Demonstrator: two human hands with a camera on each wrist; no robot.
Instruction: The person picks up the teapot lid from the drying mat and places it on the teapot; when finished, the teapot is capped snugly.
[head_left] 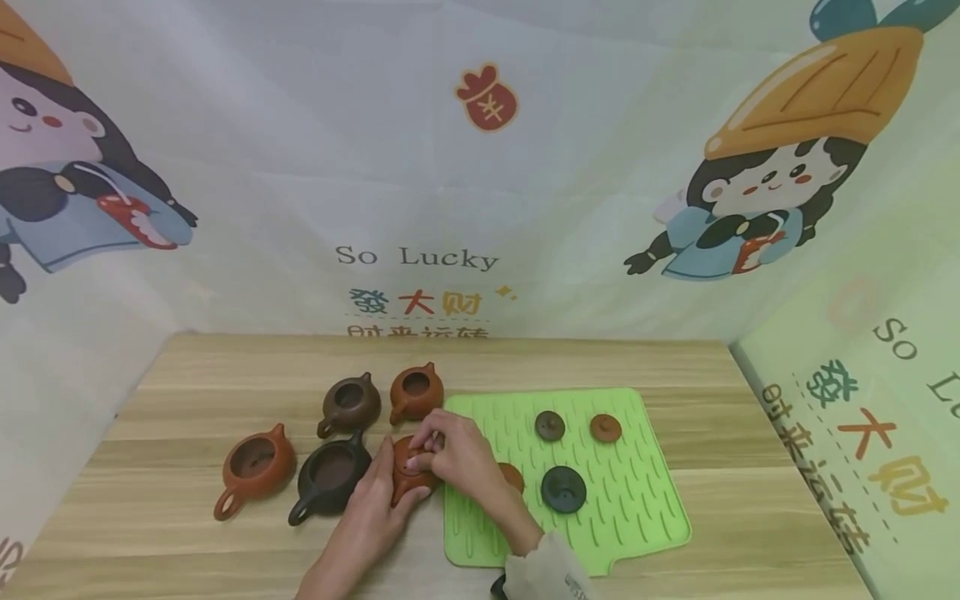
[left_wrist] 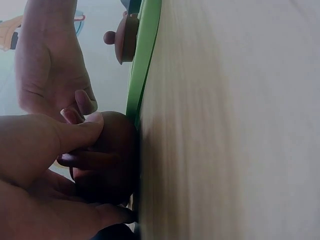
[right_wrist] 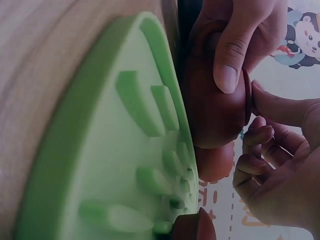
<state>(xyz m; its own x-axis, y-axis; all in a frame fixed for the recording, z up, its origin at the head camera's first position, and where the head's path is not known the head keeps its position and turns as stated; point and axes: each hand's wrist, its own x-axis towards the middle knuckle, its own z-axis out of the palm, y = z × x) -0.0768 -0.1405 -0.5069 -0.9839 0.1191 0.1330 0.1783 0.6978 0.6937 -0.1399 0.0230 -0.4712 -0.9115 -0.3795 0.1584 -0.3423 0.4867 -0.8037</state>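
A reddish-brown clay teapot [head_left: 405, 485] stands on the table just left of the green mat. My left hand [head_left: 378, 510] holds it round the body, with the thumb on the near side and the fingers on the far side. Over its mouth sits a matching lid [right_wrist: 248, 97], and my right hand [head_left: 459, 454] pinches the lid from above with thumb and fingers. The knob is hidden by those fingers. In the left wrist view the left thumb [left_wrist: 82, 132] presses the teapot's side, close to the right fingertips.
Left of and behind the hands stand lidless teapots: orange-red [head_left: 276, 477], black [head_left: 330, 502], dark brown [head_left: 367, 415] and small reddish [head_left: 429, 407]. The green mat [head_left: 645, 521] bears a dark brown lid [head_left: 550, 426], an orange lid [head_left: 605, 428], a black lid [head_left: 563, 489] and a part-hidden reddish lid [head_left: 513, 476].
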